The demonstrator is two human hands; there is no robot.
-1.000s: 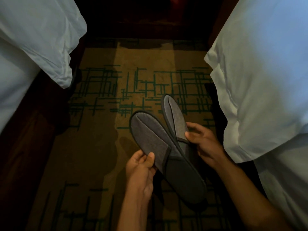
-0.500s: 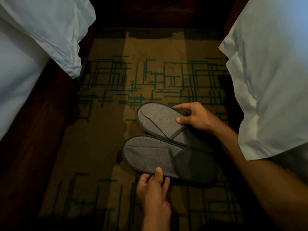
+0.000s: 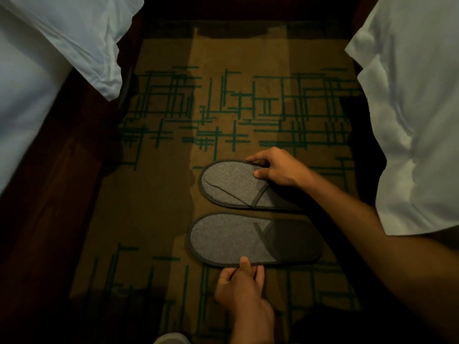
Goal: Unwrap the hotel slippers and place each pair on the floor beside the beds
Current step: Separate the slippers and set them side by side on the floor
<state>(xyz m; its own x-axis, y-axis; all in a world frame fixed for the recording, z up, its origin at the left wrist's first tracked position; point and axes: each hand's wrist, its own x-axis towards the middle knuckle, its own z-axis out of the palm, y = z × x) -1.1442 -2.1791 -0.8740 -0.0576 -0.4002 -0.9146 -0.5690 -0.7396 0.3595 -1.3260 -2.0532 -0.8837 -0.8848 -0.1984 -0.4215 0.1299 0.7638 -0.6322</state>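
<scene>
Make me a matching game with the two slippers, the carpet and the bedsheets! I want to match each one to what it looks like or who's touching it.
Things:
1. far slipper
2. near slipper
3. carpet
4. bedsheets

States:
A. white, on both sides
B. brown with green lines
C. pinched by the left hand
D. held by the right hand

Pairs: 1-D, 2-C, 3-B, 4-A

Two slippers lie flat on the carpet (image 3: 154, 219) in the aisle between two beds, toes toward the left bed (image 3: 37, 83), heels toward the right bed (image 3: 409, 120). The far slipper (image 3: 231, 184) lies just beside the near slipper (image 3: 228, 238), apart. The right hand (image 3: 278, 167) holds the far slipper's outer edge; the left hand (image 3: 243, 286) pinches the near slipper's near edge.
</scene>
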